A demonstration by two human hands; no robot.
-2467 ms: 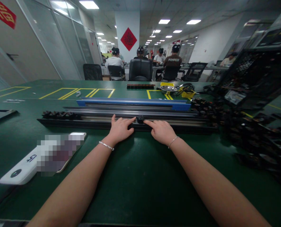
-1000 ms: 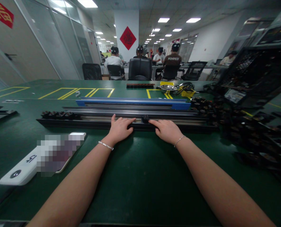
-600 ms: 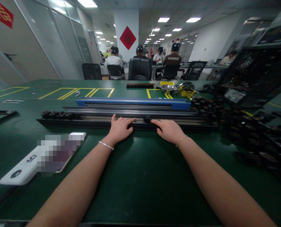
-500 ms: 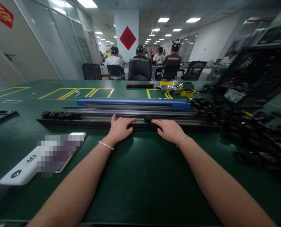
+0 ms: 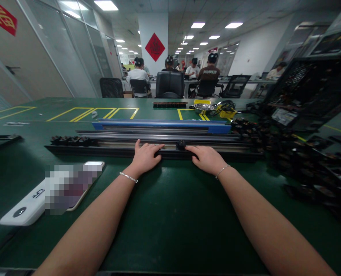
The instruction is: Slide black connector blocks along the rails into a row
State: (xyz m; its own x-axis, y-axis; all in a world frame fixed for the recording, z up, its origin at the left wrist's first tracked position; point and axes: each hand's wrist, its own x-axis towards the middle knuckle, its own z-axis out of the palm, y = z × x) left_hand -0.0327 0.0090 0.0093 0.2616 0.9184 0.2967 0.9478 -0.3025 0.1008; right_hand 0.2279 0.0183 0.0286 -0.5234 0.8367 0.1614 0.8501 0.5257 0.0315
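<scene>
A long black rail (image 5: pixel 176 154) lies crosswise on the green table in front of me. My left hand (image 5: pixel 146 156) rests on its near edge, fingers spread and holding nothing. A small black block (image 5: pixel 181 144) sits in the rail's channel between my hands. At that block's right side are the extended fingertips of my right hand (image 5: pixel 207 158); the hand is open and seems to touch the block. Several similar black blocks (image 5: pixel 72 140) stand in a row at the rail's left end.
Behind the rail lies a blue-edged long bar (image 5: pixel 219 128). Black parts are piled (image 5: pixel 311 168) at the right, below a dark rack (image 5: pixel 299 88). A white device (image 5: pixel 23 209) and a phone (image 5: pixel 94 165) lie at left. A metal bowl (image 5: pixel 204 107) stands farther back. Several people sit beyond the table.
The small black block has shifted slightly to the right along the rail, and my right hand has moved right with it. My left hand has stayed in place.
</scene>
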